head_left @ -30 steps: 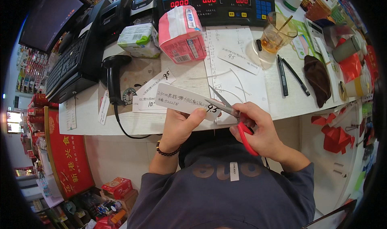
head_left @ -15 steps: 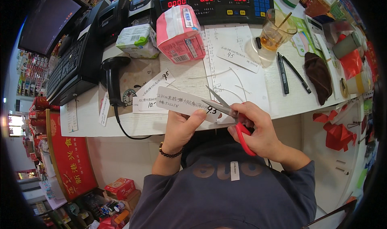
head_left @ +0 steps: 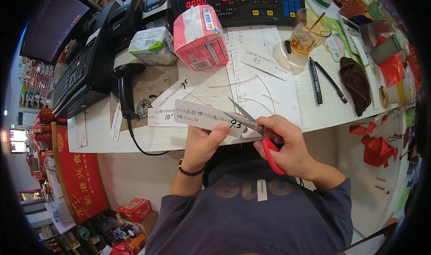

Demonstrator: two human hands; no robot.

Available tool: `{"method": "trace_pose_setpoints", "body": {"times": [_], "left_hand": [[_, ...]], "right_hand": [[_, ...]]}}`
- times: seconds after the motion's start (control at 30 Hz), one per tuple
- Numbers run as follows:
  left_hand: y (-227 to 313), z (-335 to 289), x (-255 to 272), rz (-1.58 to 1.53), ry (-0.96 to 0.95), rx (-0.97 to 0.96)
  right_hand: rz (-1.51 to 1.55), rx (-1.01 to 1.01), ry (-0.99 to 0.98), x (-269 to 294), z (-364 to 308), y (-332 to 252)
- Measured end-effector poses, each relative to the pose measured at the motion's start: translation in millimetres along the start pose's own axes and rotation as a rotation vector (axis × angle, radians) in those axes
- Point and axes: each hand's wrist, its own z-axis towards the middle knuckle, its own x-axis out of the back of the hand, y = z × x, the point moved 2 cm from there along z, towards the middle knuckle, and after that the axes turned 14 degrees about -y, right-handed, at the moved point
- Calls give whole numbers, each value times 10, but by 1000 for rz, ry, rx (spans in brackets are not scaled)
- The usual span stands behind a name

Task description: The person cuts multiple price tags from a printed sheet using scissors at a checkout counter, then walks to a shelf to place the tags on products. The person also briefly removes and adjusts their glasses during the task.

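- The card (head_left: 200, 112) has dipped slightly at its left end, near the front edge of the table (head_left: 101, 136).
- Long axis: left-right, right end nearer that edge.
- Left grip (head_left: 205, 140) pinches it right of middle.
- Right grip (head_left: 285, 140) holds scissors (head_left: 258, 127), blades parted, pointing far-left.

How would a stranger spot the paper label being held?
Start at the white counter bearing the black scale. By its near edge, the left hand grips a long white label with rounded corners and handwriting. Similar labels lie on the counter; only this one is held.
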Motion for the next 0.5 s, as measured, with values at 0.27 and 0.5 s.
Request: {"method": "trace_pose_setpoints", "body": {"times": [0.27,0.5], "left_hand": [[45,-5,39,85,-15,-1],[132,1,56,174,-34,8]], "right_hand": [[32,-11,-29,3,-7,8],[25,4,-64,20,-2,14]]}}
